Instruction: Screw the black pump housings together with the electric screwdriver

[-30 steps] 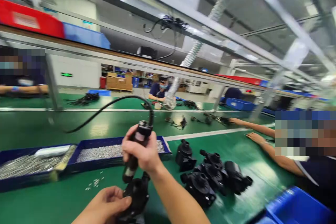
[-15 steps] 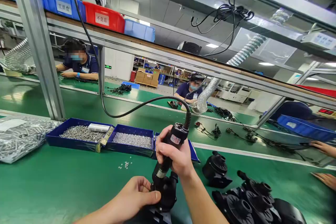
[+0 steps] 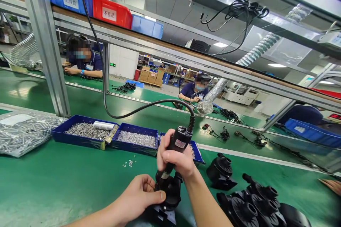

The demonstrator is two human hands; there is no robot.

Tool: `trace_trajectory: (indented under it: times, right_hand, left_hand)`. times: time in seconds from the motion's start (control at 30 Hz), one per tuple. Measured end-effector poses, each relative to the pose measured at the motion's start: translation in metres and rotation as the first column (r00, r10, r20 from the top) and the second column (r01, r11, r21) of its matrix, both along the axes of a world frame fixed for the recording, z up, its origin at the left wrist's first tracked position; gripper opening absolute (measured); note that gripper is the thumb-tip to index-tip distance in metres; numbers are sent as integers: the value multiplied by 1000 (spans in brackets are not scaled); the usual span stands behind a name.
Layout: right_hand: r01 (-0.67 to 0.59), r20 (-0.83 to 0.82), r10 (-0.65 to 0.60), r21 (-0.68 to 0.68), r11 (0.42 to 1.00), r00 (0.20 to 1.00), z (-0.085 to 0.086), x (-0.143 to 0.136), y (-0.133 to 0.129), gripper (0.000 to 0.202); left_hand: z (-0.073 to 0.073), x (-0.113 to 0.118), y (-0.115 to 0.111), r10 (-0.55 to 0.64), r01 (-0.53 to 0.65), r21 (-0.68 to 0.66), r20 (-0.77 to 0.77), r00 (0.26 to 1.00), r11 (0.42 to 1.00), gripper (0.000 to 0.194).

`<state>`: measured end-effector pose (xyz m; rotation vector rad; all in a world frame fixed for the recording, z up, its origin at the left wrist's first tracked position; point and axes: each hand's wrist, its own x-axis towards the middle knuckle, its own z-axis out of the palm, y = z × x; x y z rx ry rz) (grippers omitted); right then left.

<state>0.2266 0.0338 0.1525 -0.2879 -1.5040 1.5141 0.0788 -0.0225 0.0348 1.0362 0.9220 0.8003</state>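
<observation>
My right hand (image 3: 177, 158) is wrapped round a black corded electric screwdriver (image 3: 181, 140), which points down and slightly to the left. Its lower end meets a round black plastic pump-like housing (image 3: 170, 193) on the green bench; the bit itself is hidden. With thumb on the near face and fingers round the left side, my left hand (image 3: 142, 193) grips that housing. A black cable (image 3: 149, 105) rises from the screwdriver's top and loops off to the left. Several similar black housings (image 3: 246, 209) lie at the right, one standing a little apart behind them.
Blue trays of small metal parts (image 3: 137, 139) line the back of the bench. A clear bag of screws (image 3: 26, 131) lies far left, and a few loose washers (image 3: 130, 163) lie in front of the trays. Another person's hand (image 3: 331, 185) rests at the right edge. Co-workers sit beyond the frame.
The view has shifted slightly. The screwdriver has sunk a little lower against the housing, with both hands keeping their grips. At the right edge, one of the other person's hands has left view.
</observation>
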Motion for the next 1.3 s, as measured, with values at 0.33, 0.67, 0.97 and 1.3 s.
trace_trajectory:
  times: [0.33,0.67,0.97,1.3]
  right_hand:
    - [-22,47,23,-18,1000,999,-3,1,-2,39]
    - [-28,59,26,22,999,998,-4,6,-1,39]
    - [546,45,-559,163,822,828,5,-21,-13,22]
    - [636,52,-659,216,741,750,3,-26,-19,27]
  left_hand:
    - [-9,2,4,16,-15,50,-9,1000,999,64]
    - [-12,-3,12,-57,60,88,-37,998,994,67]
    - [-4,-72,74,438,311,569,-805,400,761,33]
    - [-8,-69,75,441,419,532,-846,301,736,21]
